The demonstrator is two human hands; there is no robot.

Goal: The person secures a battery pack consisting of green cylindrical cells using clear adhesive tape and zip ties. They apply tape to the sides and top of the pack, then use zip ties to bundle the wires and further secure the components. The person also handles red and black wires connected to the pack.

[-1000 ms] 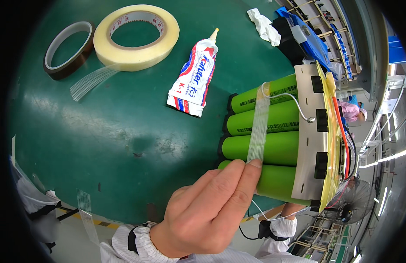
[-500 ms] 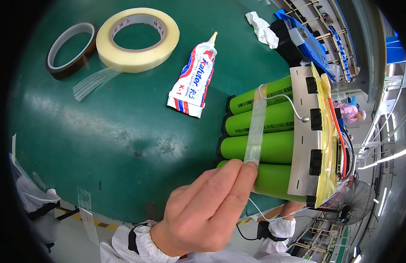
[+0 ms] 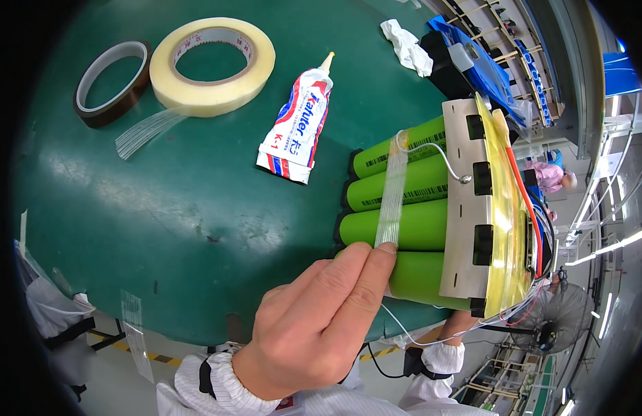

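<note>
A battery pack of green cylindrical cells stands at the right, with a pale board and yellow film along its right side. Across the cells runs a strip of clear, fibre-lined tape. At the strip's near end, my left hand has its fingers pressed together on the tape against the pack. Of my right arm, the white cuff and some wrist show below the pack; the pack hides the fingers of that hand. A white wire ends in a solder blob on the board.
On the green table lie a large clear tape roll, a brown tape roll, a glue tube and crumpled tissue. A loose tape piece hangs off the near edge. Behind the pack stands a fan.
The battery pack has shifted slightly left, and my left hand with it, still on the tape. The whole view has also moved a little.
</note>
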